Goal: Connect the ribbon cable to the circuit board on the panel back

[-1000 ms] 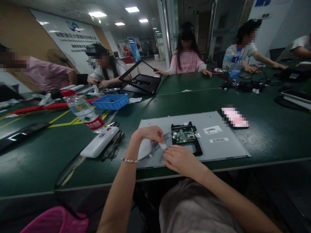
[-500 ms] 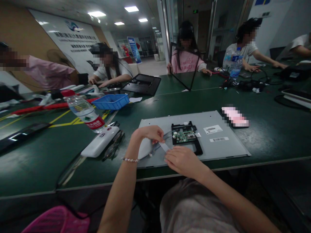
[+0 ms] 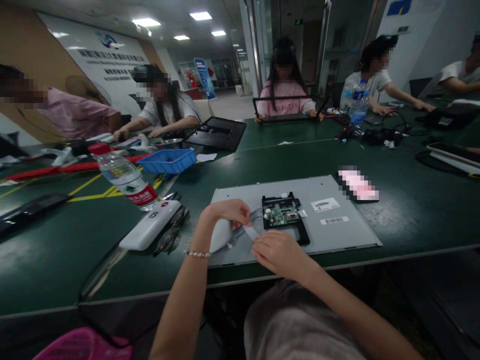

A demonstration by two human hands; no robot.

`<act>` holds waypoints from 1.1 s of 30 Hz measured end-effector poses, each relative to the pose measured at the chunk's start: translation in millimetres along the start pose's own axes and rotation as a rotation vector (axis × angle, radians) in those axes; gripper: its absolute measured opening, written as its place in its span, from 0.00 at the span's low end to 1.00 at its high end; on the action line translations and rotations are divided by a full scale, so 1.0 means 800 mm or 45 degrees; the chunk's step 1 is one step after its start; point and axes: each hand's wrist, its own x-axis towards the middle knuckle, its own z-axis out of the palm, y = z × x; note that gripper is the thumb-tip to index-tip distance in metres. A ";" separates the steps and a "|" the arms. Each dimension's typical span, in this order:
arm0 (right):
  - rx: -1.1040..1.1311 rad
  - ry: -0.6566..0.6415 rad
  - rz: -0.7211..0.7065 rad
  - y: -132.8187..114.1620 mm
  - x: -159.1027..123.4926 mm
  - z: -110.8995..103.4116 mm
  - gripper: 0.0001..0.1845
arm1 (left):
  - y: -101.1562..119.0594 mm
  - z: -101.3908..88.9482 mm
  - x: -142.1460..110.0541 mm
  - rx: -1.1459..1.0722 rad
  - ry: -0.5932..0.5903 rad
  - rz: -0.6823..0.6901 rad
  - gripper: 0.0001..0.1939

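A flat grey metal panel (image 3: 337,239) lies on the table before me, with a black bracket (image 3: 304,234) and a green circuit board (image 3: 279,216) on it. My left hand (image 3: 235,212) is closed in a pinch on the far end of a pale, flat strip (image 3: 251,231), possibly tape. At the strip's near end, my right hand (image 3: 279,251) has its fingers pressed together over it. Grey cables (image 3: 256,214) run from the board toward my left hand. Beneath my left wrist sits a smooth white rounded object (image 3: 220,236), partly covered.
Left of the panel are a white power bank (image 3: 148,227), glasses (image 3: 172,232), a water bottle (image 3: 131,182) and a blue tray (image 3: 168,161). A phone (image 3: 358,185) lies to the right. Across the table a co-worker holds a black frame (image 3: 285,118); several other people sit around.
The co-worker opposite has lowered the black frame from a raised, tilted position to near the table. My view has shifted slightly; both my hands keep almost the same pose on the strip.
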 end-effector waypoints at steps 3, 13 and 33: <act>0.009 -0.001 0.012 0.000 0.003 0.001 0.11 | 0.000 -0.002 -0.002 -0.010 -0.007 -0.011 0.15; 0.076 0.031 0.037 0.001 0.004 0.002 0.09 | 0.006 -0.002 -0.007 0.083 0.034 0.017 0.13; 0.045 -0.029 0.437 0.146 -0.017 -0.114 0.12 | 0.086 0.092 -0.042 0.615 1.030 0.136 0.12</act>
